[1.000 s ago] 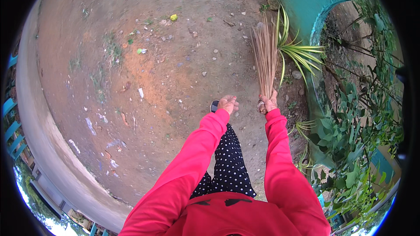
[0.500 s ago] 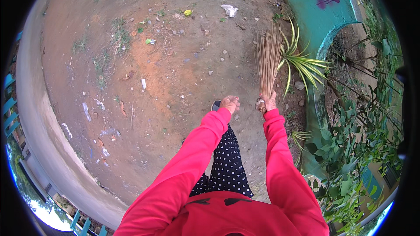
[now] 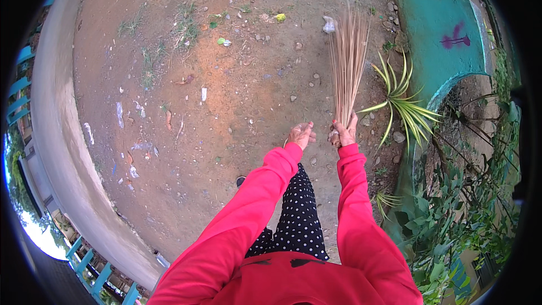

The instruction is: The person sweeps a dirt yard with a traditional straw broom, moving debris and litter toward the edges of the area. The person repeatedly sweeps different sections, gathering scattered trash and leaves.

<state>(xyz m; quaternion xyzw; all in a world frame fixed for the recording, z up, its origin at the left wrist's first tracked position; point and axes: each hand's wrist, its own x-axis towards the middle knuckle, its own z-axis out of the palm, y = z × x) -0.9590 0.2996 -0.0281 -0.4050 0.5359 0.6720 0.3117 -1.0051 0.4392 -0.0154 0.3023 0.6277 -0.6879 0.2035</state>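
Note:
A stick broom [image 3: 349, 62] of thin brown ribs is gripped at its bound end by my right hand [image 3: 344, 131]. Its ribs fan out away from me over the dirt ground, their far tips blurred beside a white crumpled scrap [image 3: 329, 24]. My left hand [image 3: 301, 135] hangs just left of the broom's handle end, apart from it. The left fingers are curled into a loose fist, and nothing shows in them. To the right of the broom grows a spiky yellow-green plant [image 3: 400, 100].
A green-painted wall [image 3: 446, 39] with a purple mark runs along the right, with leafy shrubs [image 3: 446, 231] nearer me. Litter lies about, including a yellow scrap [image 3: 280, 17] and a white piece [image 3: 204, 94]. A pale concrete edge [image 3: 53, 107] curves along the left.
The ground, plant and wall have shifted right and downward in view. The broom's ribs now stand apart from the spiky plant and reach farther up. My left hand is slightly closer to the broom.

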